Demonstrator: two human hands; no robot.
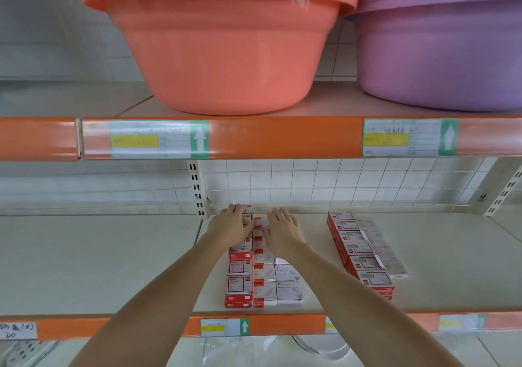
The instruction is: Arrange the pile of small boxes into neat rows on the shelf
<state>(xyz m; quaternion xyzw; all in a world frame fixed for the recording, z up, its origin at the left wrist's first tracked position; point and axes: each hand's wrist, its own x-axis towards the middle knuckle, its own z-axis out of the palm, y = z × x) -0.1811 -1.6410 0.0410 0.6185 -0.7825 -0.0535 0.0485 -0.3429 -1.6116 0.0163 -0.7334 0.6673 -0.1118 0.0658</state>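
Small red-and-white boxes (240,275) stand in three tight rows running front to back on the middle shelf (141,253), beside the shelf's left upright. My left hand (230,225) lies flat on the far boxes of the left row, fingers spread. My right hand (282,227) rests palm down on the far end of the middle and right rows, next to the left hand. Neither hand grips a box. A second group of the same boxes (364,249) lies in two rows further right on the shelf, apart from both hands.
An orange basin (226,50) and a purple basin (440,50) sit on the shelf above. Orange price rails (282,138) edge both shelves. A white wire grid (339,183) backs the middle shelf. Bare shelf surface lies between the two box groups.
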